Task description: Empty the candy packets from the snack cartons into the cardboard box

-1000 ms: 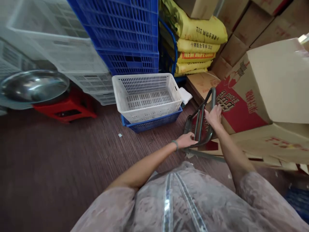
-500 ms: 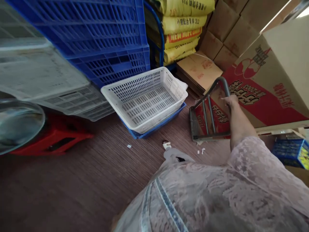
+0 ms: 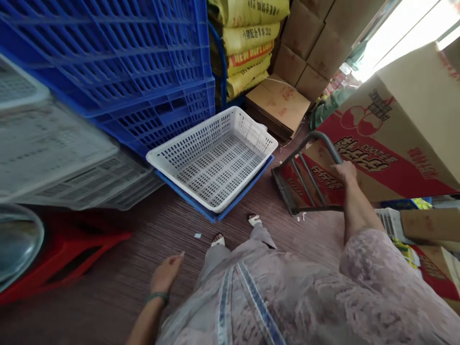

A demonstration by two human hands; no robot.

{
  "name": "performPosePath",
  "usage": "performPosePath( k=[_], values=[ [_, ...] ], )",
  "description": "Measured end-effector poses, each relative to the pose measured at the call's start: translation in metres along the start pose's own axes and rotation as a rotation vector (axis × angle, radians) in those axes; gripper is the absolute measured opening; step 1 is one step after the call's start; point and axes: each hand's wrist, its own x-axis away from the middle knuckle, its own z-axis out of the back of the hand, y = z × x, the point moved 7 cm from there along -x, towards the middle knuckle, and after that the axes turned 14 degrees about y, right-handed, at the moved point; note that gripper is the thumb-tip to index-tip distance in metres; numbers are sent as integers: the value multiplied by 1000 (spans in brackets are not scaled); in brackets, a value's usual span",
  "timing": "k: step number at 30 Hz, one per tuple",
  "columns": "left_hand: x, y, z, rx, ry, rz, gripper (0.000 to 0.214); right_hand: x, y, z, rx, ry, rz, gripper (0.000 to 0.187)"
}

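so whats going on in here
A person's right hand grips the curved handle of a metal cart, right beside a big carton. The left hand hangs above the floor, seemingly holding nothing. In front, a white basket sits on a blue crate.

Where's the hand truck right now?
The hand truck is right of centre in the head view, between the white basket and the large printed carton, right hand on its frame.
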Motion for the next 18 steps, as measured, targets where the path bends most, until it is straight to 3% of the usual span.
performPosePath(
  k=[2,4,6,9,11,14,16,18],
  values=[
    [-28,41,28,20,36,-40,32,21,9,1,33,-9,13,59],
    [-41,110,50,40,113,-206,35,41,17,3,84,-25,38,60],
    [-38,198,64,96,203,-462,34,61,24,5,131,-32,56,61],
    [2,339,70,281,361,-912,33,92,32,9,185,-30,84,64],
    [42,421,66,388,418,-1160,35,113,36,11,206,-33,110,65],
    [97,520,48,401,428,-1353,46,137,37,14,215,-31,157,65],
    [126,569,28,329,374,-1450,53,148,34,16,213,-27,190,65],
    [142,600,0,170,272,-1530,58,156,27,18,192,-25,225,66]
  ],
)
